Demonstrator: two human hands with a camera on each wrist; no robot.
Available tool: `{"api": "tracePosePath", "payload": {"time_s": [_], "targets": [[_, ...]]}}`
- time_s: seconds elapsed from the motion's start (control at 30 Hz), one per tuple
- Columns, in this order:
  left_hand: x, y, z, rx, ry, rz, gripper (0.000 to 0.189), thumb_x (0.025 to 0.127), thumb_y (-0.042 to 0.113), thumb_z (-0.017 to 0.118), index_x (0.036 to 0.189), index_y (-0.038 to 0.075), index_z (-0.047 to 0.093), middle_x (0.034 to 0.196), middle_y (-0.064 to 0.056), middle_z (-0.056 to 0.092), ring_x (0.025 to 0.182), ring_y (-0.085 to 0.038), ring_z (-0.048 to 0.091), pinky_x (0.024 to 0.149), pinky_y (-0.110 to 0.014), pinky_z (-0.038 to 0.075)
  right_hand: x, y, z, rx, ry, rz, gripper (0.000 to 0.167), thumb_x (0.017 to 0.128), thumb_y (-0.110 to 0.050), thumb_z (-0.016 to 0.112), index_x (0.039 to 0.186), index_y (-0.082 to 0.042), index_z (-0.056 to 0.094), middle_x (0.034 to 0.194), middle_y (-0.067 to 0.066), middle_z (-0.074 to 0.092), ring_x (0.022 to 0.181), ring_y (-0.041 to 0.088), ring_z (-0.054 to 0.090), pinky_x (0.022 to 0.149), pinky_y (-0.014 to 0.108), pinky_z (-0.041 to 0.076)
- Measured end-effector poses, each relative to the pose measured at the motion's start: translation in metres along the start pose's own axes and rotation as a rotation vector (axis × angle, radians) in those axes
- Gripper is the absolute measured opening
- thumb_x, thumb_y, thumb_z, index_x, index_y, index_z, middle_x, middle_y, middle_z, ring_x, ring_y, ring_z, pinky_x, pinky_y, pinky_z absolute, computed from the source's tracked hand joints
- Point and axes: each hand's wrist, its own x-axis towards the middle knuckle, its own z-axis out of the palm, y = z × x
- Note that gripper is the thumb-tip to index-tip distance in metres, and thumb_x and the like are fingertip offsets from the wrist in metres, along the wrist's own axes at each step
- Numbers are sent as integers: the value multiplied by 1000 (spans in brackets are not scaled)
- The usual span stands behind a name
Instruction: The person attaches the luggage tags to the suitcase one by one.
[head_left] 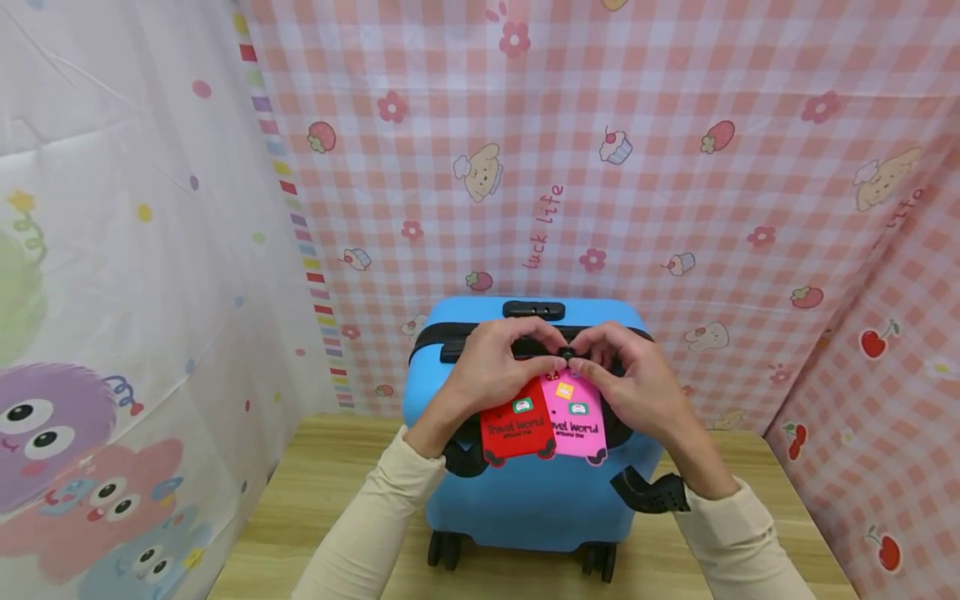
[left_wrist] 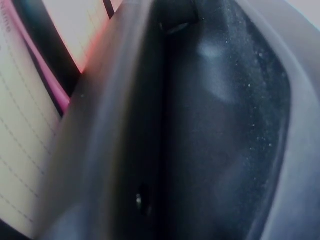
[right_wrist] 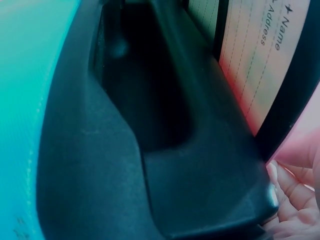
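Note:
A blue suitcase (head_left: 525,504) stands upright, with a red luggage tag (head_left: 513,433) and a pink luggage tag (head_left: 581,437) overlapping in front of its black side handle. Where the tags meet at the top, the left hand (head_left: 498,360) and right hand (head_left: 637,385) pinch a small black strap piece (head_left: 567,355) between thumbs and forefingers. The strap's exact fastening is too small to tell. The left wrist view shows the black handle (left_wrist: 215,130) up close, beside a lined name card (left_wrist: 20,150). In the right wrist view, a card (right_wrist: 262,60) reads "Name" and "Address"; fingers (right_wrist: 295,195) appear at right.
Beneath the suitcase is a wooden tabletop (head_left: 330,483); black wheels (head_left: 444,550) show at the suitcase's near lower edge. A black lock (head_left: 533,310) sits on its far edge. A pink checked cloth (head_left: 540,217) hangs close behind, and a white patterned cloth (head_left: 150,275) hangs at left.

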Motion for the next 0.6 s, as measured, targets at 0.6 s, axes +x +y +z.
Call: {"api": "tracePosePath", "payload": {"time_s": [0.6], "targets": [[0,-1,1,-31,7,-1,11,90,17,74,100,15,75,92,5,73,87,-5,61,81,-25,50,0,-1,1,-18,29,9,9,92,-10,70,101,-11,69,79,1,57,70,17,51,60,24,42]]}}
